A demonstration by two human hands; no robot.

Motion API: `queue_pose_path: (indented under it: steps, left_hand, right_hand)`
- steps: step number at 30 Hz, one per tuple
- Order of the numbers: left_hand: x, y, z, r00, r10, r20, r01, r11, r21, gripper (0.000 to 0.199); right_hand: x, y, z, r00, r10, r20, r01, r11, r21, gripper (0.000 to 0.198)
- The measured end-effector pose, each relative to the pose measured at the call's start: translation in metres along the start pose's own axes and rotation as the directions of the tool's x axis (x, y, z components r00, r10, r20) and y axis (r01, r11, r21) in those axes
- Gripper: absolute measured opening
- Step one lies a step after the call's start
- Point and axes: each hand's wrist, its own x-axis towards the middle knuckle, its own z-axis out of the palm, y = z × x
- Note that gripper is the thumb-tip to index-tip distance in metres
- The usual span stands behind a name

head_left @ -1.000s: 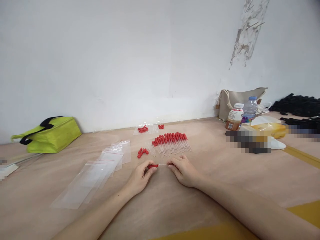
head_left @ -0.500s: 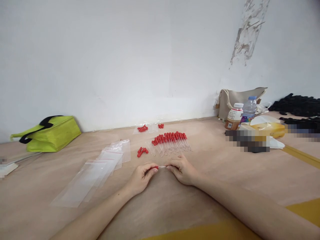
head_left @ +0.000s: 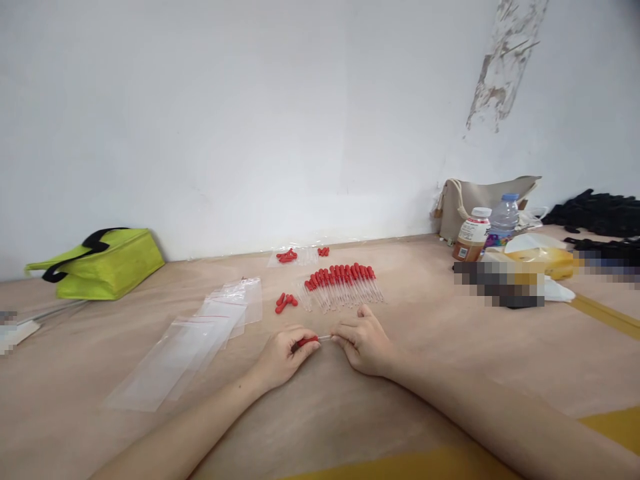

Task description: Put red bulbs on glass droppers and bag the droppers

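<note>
While left hand point(head_left: 281, 357) pinches bulb point(head_left: 309, 341), right point(head_left: 365, 341) pinches tube point(head_left: 325, 338)

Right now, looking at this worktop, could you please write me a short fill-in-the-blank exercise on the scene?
1. The left hand holds a bulb whose colour is ____.
2. The thin clear tube runs from that bulb to the fingertips of the ____ hand.
3. The yellow-green bag has a handle coloured ____.
4. The bottle of brown drink has a ____ cap.

Missing words: red; right; black; white.
</note>
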Motion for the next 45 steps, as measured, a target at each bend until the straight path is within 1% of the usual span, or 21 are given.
queue_pose_path:
  steps: [10, 14, 16, 18, 21, 22, 24, 26, 27, 28, 29, 30, 32, 33, 35, 37, 39, 41, 45]
  left_hand:
    - [-0.001, -0.003, 0.0, 1.0, 0.012, 0.028, -0.012, 1.0, 0.009, 0.019]
    - [-0.001, -0.007, -0.005, 0.996, 0.054, 0.073, -0.052, 0.998, -0.024, 0.016]
    - [0.002, -0.009, -0.011, 0.994, 0.088, 0.072, -0.087, 0.996, -0.018, 0.014]
    - [0.004, -0.012, -0.017, 0.993, 0.101, 0.068, -0.102, 0.995, 0.007, 0.014]
    - [0.004, -0.016, -0.022, 0.994, 0.075, 0.076, -0.075, 0.997, -0.005, 0.014]
    - [0.003, -0.018, -0.022, 0.996, 0.065, 0.066, -0.063, 0.998, -0.031, 0.015]
    - [0.0, -0.022, -0.019, 0.999, 0.039, 0.0, -0.039, 0.996, -0.084, 0.018]
    - [-0.002, -0.027, -0.015, 0.993, -0.02, -0.115, 0.009, 0.995, -0.098, 0.028]
    - [-0.002, -0.029, -0.013, 0.982, -0.065, -0.175, 0.049, 0.995, -0.092, 0.036]
    - [-0.002, -0.031, -0.012, 0.968, -0.113, -0.223, 0.096, 0.992, -0.087, 0.042]
    - [-0.002, -0.033, -0.011, 0.955, -0.156, -0.252, 0.137, 0.987, -0.088, 0.046]
    - [-0.002, -0.035, -0.01, 0.947, -0.187, -0.262, 0.168, 0.981, -0.093, 0.046]
    - [-0.001, -0.038, -0.009, 0.951, -0.202, -0.236, 0.186, 0.979, -0.089, 0.037]
    - [-0.001, -0.039, -0.009, 0.958, -0.189, -0.214, 0.177, 0.981, -0.077, 0.03]
    - [-0.001, -0.04, -0.009, 0.974, -0.147, -0.171, 0.143, 0.989, -0.036, 0.02]
    - [-0.002, -0.04, -0.009, 0.984, -0.113, -0.135, 0.113, 0.994, -0.002, 0.015]
    - [-0.002, -0.039, -0.008, 0.988, -0.1, -0.119, 0.102, 0.995, 0.014, 0.014]
    - [-0.003, -0.038, -0.008, 0.989, -0.095, -0.114, 0.098, 0.995, 0.018, 0.013]
    - [-0.002, -0.036, -0.008, 0.987, -0.104, -0.122, 0.107, 0.994, 0.02, 0.011]
  right_hand:
    - [0.005, -0.006, 0.005, 0.997, 0.041, 0.069, -0.046, 0.996, 0.071, 0.02]
    - [0.007, -0.008, 0.005, 0.994, 0.007, 0.11, -0.016, 0.996, 0.084, 0.019]
    - [0.009, -0.01, 0.002, 0.994, -0.019, 0.107, 0.014, 0.999, 0.051, 0.02]
    - [0.01, -0.011, -0.002, 0.996, -0.049, 0.077, 0.05, 0.999, -0.015, 0.023]
    - [0.01, -0.014, -0.009, 0.994, -0.095, 0.053, 0.101, 0.987, -0.124, 0.023]
    - [0.009, -0.014, -0.011, 0.993, -0.099, 0.061, 0.108, 0.983, -0.151, 0.022]
    - [0.008, -0.015, -0.013, 0.994, -0.074, 0.085, 0.089, 0.98, -0.178, 0.021]
    - [0.008, -0.015, -0.013, 0.996, 0.019, 0.091, -0.004, 0.987, -0.161, 0.021]
    - [0.01, -0.013, -0.013, 0.991, 0.099, 0.086, -0.087, 0.987, -0.136, 0.022]
    - [0.012, -0.01, -0.013, 0.977, 0.197, 0.078, -0.188, 0.977, -0.104, 0.024]
    - [0.016, -0.006, -0.013, 0.95, 0.304, 0.071, -0.3, 0.951, -0.073, 0.025]
    - [0.02, -0.002, -0.013, 0.911, 0.408, 0.06, -0.406, 0.913, -0.048, 0.027]
    - [0.031, 0.01, -0.011, 0.821, 0.57, 0.025, -0.569, 0.821, -0.031, 0.029]
    - [0.037, 0.016, -0.009, 0.785, 0.619, -0.001, -0.619, 0.784, -0.039, 0.029]
    - [0.05, 0.027, -0.003, 0.736, 0.676, -0.045, -0.677, 0.732, -0.072, 0.029]
    - [0.061, 0.034, 0.005, 0.702, 0.71, -0.056, -0.711, 0.695, -0.107, 0.03]
    - [0.071, 0.037, 0.012, 0.679, 0.732, -0.051, -0.731, 0.669, -0.133, 0.03]
    - [0.078, 0.037, 0.019, 0.669, 0.742, -0.049, -0.739, 0.656, -0.149, 0.031]
    - [0.085, 0.033, 0.028, 0.663, 0.748, -0.027, -0.74, 0.65, -0.171, 0.03]
